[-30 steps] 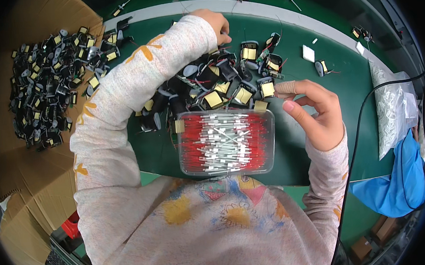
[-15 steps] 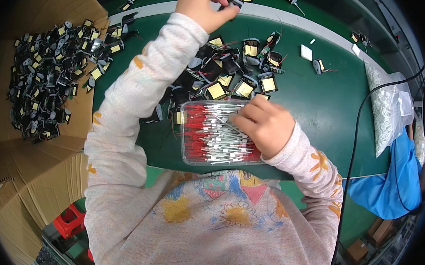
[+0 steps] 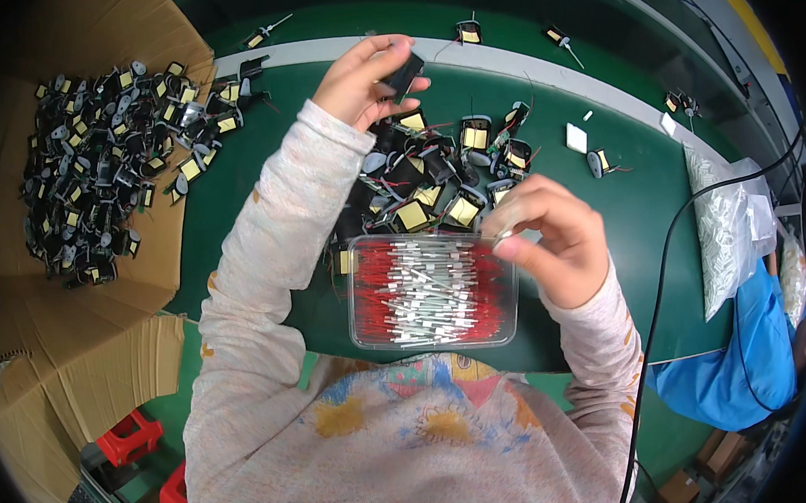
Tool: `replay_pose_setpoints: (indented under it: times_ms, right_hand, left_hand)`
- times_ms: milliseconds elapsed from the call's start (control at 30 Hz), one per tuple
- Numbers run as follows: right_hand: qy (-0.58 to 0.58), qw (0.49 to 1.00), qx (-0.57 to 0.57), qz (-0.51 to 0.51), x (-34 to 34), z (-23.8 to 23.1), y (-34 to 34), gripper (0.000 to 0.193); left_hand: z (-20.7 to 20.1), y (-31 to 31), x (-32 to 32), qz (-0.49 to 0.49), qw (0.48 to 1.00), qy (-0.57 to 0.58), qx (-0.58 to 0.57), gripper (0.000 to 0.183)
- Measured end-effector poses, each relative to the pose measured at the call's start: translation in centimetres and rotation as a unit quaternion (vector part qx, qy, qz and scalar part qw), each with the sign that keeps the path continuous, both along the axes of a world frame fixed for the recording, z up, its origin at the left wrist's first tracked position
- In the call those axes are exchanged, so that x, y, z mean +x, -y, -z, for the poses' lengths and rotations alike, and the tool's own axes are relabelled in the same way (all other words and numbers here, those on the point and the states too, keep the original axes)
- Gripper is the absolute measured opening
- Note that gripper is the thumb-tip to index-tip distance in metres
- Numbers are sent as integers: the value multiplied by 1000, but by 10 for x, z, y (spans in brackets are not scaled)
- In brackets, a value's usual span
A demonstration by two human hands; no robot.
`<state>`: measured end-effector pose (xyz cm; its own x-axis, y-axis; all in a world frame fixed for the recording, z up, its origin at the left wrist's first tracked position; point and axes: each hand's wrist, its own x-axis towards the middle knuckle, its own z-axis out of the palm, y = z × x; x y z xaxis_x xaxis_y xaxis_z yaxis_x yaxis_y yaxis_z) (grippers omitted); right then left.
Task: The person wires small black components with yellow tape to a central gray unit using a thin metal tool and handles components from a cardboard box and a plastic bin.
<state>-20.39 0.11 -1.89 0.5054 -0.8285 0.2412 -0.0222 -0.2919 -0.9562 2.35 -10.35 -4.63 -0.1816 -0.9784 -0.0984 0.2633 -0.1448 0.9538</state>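
My left hand (image 3: 360,84) is closed around a small black device (image 3: 403,78), raised over the far edge of a pile of similar devices (image 3: 412,215) with pale yellow pads and thin wires. My right hand (image 3: 561,240) is pinched above the right rim of a clear plastic tray (image 3: 436,345). A tiny whitish piece (image 3: 503,238) shows at its fingertips, blurred and partly hidden. Many thin pins (image 3: 429,292), white in the middle and red toward the sides, fill the tray, which sits close to my chest.
A large cardboard box (image 3: 187,75) on the left holds many more black devices. Beyond a pale rail (image 3: 314,50) lie a few loose ones. At right are a white block (image 3: 576,137), a single device (image 3: 598,163), a bag of white pieces (image 3: 715,230) and a hanging black cable (image 3: 671,275).
My left hand has come nearer with the black device, turning it. My right hand has lifted out of the tray and moved to its right rim, fingers pinched. The whole view has shifted slightly.
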Motion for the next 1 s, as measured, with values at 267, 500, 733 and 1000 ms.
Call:
replay_pose_setpoints:
  times_ms: [267,500,733,1000]
  right_hand:
    - [249,941,-121,195,15,-9,22,18]
    - [95,891,-372,243,4,-30,3,30]
    - [8,883,-419,211,7,-36,0,24]
    - [163,918,-242,269,10,-33,0,20]
  left_hand:
    - [-13,-27,-12,-91,887,215,-399,35]
    - [-32,-45,-17,29,789,277,-548,28]
    - [-33,-57,-15,56,806,275,-522,25]
    - [-45,-62,-18,105,799,290,-516,24]
